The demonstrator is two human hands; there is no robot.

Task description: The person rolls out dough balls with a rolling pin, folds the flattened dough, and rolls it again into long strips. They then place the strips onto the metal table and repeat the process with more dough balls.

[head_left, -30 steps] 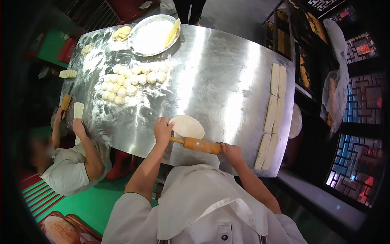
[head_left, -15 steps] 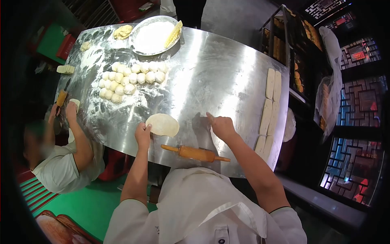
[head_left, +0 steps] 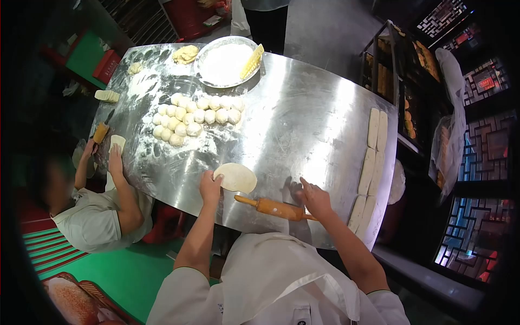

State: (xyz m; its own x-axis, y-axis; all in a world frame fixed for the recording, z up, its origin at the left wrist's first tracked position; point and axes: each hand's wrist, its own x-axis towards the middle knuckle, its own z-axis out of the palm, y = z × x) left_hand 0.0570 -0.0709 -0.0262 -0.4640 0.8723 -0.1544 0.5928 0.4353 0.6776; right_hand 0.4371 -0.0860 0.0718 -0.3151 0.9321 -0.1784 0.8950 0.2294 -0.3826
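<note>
A thin oval sheet of dough (head_left: 236, 177) lies on the steel table in front of me. My left hand (head_left: 210, 188) pinches its left edge between thumb and fingers. Just below the dough rests a wooden rolling pin (head_left: 279, 209), lying crosswise near the table's front edge. My right hand (head_left: 316, 200) is above the pin's right handle, partly overlapping it in this view. Its index finger points forward over the metal, and no object shows in this hand.
Floured dough balls (head_left: 194, 116) sit in rows beyond my left hand. Behind them stand a flour bowl (head_left: 219, 67) with a yellow scraper (head_left: 252, 61) and a dough lump (head_left: 185, 54). Long dough strips (head_left: 370, 162) line the right edge. At left, a co-worker (head_left: 108, 211) handles dough.
My right hand has come back toward me, down to the rolling pin's right handle. My left hand keeps its hold on the dough sheet. The whole view has shifted slightly.
</note>
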